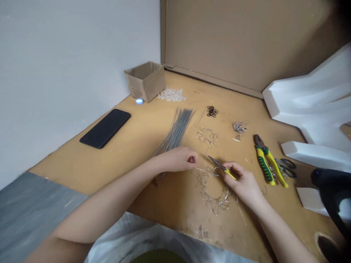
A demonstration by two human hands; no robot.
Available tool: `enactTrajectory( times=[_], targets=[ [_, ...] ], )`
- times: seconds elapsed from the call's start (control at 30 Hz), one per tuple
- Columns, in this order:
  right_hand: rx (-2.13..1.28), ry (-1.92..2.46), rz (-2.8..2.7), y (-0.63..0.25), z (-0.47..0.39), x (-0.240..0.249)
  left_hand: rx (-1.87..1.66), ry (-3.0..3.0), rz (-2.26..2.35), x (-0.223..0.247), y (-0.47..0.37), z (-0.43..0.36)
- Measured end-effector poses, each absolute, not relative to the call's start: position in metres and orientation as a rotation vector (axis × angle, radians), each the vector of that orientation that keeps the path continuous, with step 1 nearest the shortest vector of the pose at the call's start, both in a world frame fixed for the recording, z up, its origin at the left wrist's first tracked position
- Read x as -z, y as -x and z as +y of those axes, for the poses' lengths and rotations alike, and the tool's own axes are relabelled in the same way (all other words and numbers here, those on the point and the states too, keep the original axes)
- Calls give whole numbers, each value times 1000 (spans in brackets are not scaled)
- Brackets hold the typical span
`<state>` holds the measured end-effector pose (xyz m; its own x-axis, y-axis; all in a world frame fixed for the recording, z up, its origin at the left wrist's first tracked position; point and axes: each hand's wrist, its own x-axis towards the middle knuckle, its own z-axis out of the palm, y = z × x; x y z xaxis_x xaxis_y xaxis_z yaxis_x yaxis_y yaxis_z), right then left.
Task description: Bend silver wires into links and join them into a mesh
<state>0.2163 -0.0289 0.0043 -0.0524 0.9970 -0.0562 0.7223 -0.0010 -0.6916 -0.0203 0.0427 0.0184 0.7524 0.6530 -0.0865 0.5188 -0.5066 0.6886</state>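
My left hand (181,159) is closed in a pinch on a thin wire (202,170) that runs right from the fingers toward a ring of bent wire (215,205). My right hand (244,180) grips yellow-handled needle-nose pliers (218,163), their dark jaws pointing up and left, just above the ring. Whether the jaws touch the wire I cannot tell. Under and behind my left forearm lies a bundle of straight grey wires (179,126); part of it is hidden. A smaller wire ring (207,137) rests beyond the pliers.
Larger green-and-yellow pliers (270,160) and dark-handled scissors (287,166) lie at right, near white moulded pieces (315,98). Farther back are black rings (212,111), a silver wire clump (240,126), clear beads (172,95), a cardboard box (155,86), a blue cap (139,101) and a phone (105,128).
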Motion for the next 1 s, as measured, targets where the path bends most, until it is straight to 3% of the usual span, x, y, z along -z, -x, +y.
enactTrajectory(
  times=[0.23,0.37,0.53,0.67,1.0],
  targets=[
    [-850,1742,-1789,-216,-28,-3,-188,-2458,781,-12,12,28],
    [-870,1722,-1777,-216,-29,-2,-166,-2585,960,-11,15,31],
    [-921,1673,-1759,-214,-31,-4,-376,-2226,993,-19,11,31],
    [-953,1673,-1744,-213,-32,-6,-347,-1885,856,-15,-1,24],
    [-1080,1613,-1718,-211,-36,-13,-315,-1925,769,-7,-3,27]
  ],
)
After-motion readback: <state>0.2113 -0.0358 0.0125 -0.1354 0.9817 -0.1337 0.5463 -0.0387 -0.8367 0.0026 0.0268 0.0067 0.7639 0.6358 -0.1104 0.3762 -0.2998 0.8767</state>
